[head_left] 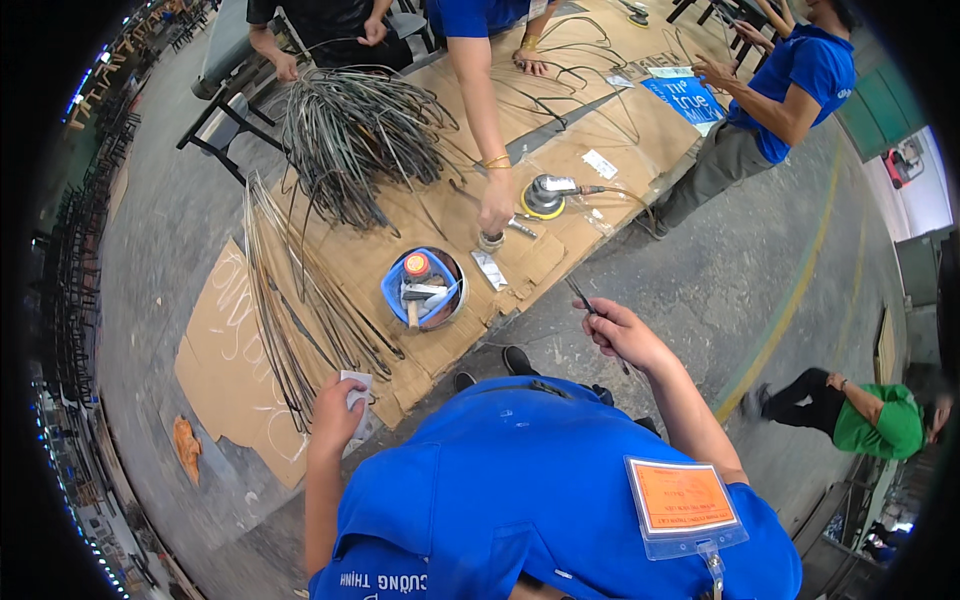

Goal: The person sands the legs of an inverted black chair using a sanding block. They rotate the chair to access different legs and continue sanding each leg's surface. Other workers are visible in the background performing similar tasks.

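Note:
My left hand (335, 408) is closed on a folded whitish sheet (357, 387), perhaps paper or sandpaper, by the near table edge. In my right hand (622, 334) is a slim dark rod (583, 299), its fingers wrapped round it, out over the floor to the right of the table. Beside my left hand lies a bundle of thin metal rods (305, 290). A round bucket holds a blue plastic container (392, 284) with a red-topped can (416, 264) and a wooden-handled tool (413, 314).
Cardboard (450, 345) covers the table. A large heap of dark bent wire (350, 140) lies farther back, and a round sander (545, 196) with its hose to the right. Co-workers stand across the table; one's hand (496, 205) grips a small jar. A person in green (880, 420) walks at right.

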{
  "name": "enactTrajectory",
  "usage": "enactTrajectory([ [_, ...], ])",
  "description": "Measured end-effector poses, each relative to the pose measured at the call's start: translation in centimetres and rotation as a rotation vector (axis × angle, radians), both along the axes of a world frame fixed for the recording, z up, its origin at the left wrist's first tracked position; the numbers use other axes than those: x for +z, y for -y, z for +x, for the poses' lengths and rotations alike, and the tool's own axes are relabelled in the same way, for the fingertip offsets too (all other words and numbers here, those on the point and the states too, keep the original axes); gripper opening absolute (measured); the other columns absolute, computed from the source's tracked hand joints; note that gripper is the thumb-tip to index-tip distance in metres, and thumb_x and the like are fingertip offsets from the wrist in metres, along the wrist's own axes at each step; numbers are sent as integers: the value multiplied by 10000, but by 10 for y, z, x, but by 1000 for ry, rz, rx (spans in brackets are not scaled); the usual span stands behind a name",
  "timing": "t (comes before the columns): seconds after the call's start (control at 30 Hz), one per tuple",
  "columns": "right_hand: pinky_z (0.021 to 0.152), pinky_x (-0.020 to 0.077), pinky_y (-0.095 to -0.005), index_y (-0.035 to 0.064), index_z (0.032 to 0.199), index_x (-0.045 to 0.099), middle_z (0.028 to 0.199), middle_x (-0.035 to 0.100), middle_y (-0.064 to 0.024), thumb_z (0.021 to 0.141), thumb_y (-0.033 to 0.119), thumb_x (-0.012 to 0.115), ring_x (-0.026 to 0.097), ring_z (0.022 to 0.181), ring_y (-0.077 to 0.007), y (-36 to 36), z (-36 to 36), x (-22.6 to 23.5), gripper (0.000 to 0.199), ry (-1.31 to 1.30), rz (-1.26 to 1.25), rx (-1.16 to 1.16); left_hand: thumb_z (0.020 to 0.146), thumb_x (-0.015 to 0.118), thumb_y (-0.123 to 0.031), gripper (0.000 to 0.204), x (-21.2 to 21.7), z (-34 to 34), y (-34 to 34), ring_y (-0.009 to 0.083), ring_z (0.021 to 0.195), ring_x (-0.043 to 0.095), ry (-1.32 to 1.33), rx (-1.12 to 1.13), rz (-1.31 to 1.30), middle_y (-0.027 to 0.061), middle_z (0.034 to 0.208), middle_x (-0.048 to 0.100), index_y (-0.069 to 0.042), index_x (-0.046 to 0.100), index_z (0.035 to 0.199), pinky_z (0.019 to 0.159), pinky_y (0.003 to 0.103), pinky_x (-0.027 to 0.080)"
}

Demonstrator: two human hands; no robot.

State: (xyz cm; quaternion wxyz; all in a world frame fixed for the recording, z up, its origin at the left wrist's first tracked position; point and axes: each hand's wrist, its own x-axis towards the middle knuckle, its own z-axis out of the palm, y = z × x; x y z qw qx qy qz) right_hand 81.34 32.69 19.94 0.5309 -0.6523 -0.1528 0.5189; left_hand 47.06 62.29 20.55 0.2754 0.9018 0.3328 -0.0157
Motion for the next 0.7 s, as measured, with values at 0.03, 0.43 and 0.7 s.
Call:
enactTrajectory([
  [0.03,531,408,-208,43,1216,522,781,507,9,918,115,463,460,627,-64,-2,2,-9,313,6,21,12,663,695,-16,423,-14,-3,-1,358,872,579,-25,15,25,165,933,577,-30,599,1075,772,402,464],
  [0.43,506,492,-288,89,1198,564,712,557,-32,870,99,473,540,569,-127,31,27,-147,341,219,-410,-3,756,541,-33,447,-137,-35,-15,302,907,613,200,743,-884,178,1049,598,37,474,1193,778,414,505],
  [0.7,671,493,-353,119,1091,644,844,650,-123,820,113,492,620,709,-221,63,31,-192,311,602,-553,316,828,489,-203,402,-183,-46,-18,356,969,607,61,483,-1124,238,1069,603,15,528,1163,814,440,486],
])
